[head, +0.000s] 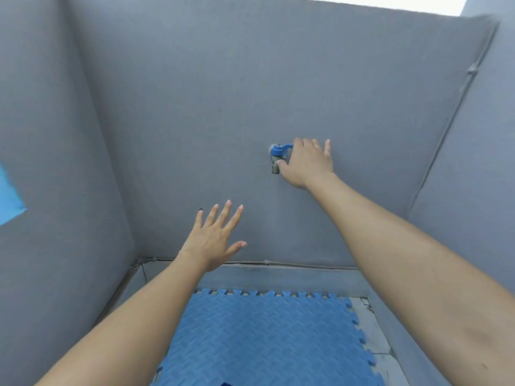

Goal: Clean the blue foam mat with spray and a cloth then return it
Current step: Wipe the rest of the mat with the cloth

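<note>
The blue foam mat (264, 338), with a herringbone texture and jigsaw edges, lies flat on the floor at the bottom centre, against the foot of a grey wall. Above it, a small wall tap with a blue lever handle (278, 156) sticks out of the wall. My right hand (308, 162) is on the tap, fingers over the lever and thumb against the metal spout. My left hand (216, 240) hovers lower and to the left, fingers spread, holding nothing. No spray bottle or cloth is in view.
Grey walls (195, 107) enclose the spot on the left, front and right. A thin pipe (278, 263) runs along the base of the front wall. A light blue patch (9, 196) shows on the left wall. A strip of pale floor tile (370, 330) lies right of the mat.
</note>
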Demonstrator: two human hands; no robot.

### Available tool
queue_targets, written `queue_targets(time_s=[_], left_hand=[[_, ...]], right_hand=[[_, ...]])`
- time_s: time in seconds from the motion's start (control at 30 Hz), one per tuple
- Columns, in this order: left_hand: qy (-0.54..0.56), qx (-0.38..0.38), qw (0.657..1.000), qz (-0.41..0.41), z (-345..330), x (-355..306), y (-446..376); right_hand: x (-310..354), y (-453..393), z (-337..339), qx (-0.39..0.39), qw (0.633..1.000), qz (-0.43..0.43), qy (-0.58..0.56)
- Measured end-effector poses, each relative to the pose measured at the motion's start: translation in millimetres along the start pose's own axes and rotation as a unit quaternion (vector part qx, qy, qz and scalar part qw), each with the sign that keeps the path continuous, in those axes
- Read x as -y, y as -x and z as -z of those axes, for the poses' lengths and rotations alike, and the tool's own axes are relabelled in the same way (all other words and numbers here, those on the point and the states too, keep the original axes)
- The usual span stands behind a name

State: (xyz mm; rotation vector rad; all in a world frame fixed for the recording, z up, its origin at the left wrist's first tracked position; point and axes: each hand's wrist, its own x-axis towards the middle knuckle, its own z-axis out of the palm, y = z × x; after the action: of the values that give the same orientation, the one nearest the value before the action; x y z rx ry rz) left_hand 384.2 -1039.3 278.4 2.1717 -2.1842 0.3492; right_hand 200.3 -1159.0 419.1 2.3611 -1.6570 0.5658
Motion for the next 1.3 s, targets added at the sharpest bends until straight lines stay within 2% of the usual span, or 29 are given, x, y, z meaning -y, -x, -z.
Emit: queue_targets(time_s=[0.17, 0.5, 1.13, 1.3], left_hand=[[-0.008, 0.015, 1.0, 0.002, -11.0, 8.3, 9.5], [0.001, 0.039, 0.999, 0.006, -25.4, 2.7, 7.5], [0.029, 0.033, 0.999, -0.005, -50.7, -9.8, 4.4], [0.027, 0.027, 0.999, -0.006, -53.1, -12.6, 5.8]], right_hand=[[13.7, 12.3, -2.1, -0.006, 0.998, -0.027, 0.065], [25.8, 17.0, -4.1, -0.014, 0.993, -0.06, 0.101], [25.3, 23.9, -22.1, -0.062, 0.99, -0.049, 0.117], [15.7, 29.2, -31.5, -0.074, 0.99, -0.017, 0.119]])
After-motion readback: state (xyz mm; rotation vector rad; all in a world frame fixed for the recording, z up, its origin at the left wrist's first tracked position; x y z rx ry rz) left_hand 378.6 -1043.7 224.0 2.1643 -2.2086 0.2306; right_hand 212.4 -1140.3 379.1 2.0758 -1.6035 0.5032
